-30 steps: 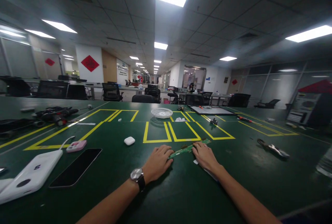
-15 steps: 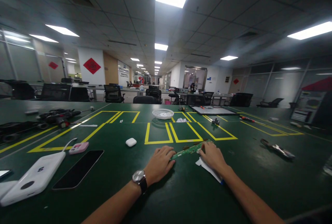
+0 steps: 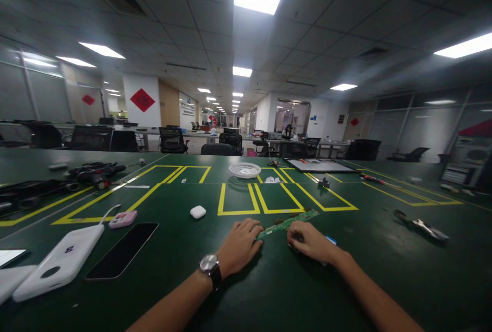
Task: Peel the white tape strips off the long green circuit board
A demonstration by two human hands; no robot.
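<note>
A long, narrow green circuit board (image 3: 286, 225) lies slantwise on the green table, its right end farther from me. My left hand (image 3: 241, 244), with a watch on its wrist, grips the board's left end between thumb and fingers. Beside the board's near edge, my right hand (image 3: 310, 242) is closed, fingers curled in; whatever they pinch is hidden. A small blue edge (image 3: 330, 240) shows behind the right wrist; the rest of that item is covered by the hand and forearm.
Left of my hands are a white earphone case (image 3: 198, 212), a black phone (image 3: 122, 251), a white power bank (image 3: 61, 263) and a pink case (image 3: 123, 219). A white basket (image 3: 245, 170) stands ahead. Pliers-like metal tools (image 3: 423, 227) lie to the right. Yellow tape marks the table.
My right hand has come off the board's right end and drawn back left and nearer, its fingers curling. The white sheet beneath it is now mostly hidden. My left hand stays on the board.
</note>
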